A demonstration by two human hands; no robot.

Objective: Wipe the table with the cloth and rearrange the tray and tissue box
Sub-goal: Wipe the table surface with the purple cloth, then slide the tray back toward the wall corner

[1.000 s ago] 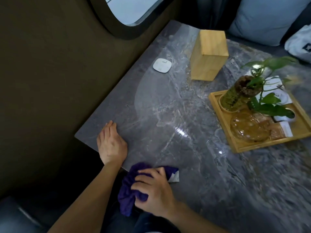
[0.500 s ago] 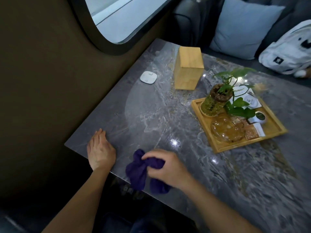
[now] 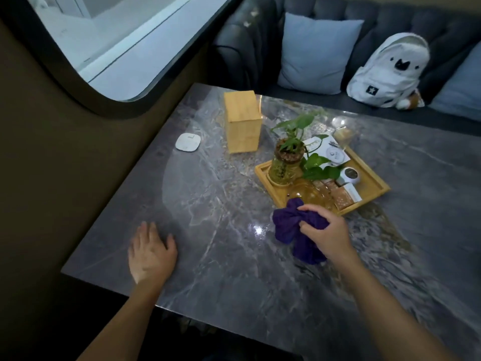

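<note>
My right hand grips a bunched purple cloth over the grey marble table, just in front of the near corner of the wooden tray. The tray holds a potted green plant, a glass dish and small packets. A tall wooden tissue box stands upright beyond the tray, toward the far left. My left hand lies flat on the table near its front left edge, holding nothing.
A small white square device lies on the table near the wall, left of the tissue box. A dark sofa with a pale blue cushion and a white backpack runs behind the table. The wall and window are to the left.
My right hand has carried the cloth from the table's front edge forward and right, up to the tray. My left hand stays flat on the table. The view has tilted up.
</note>
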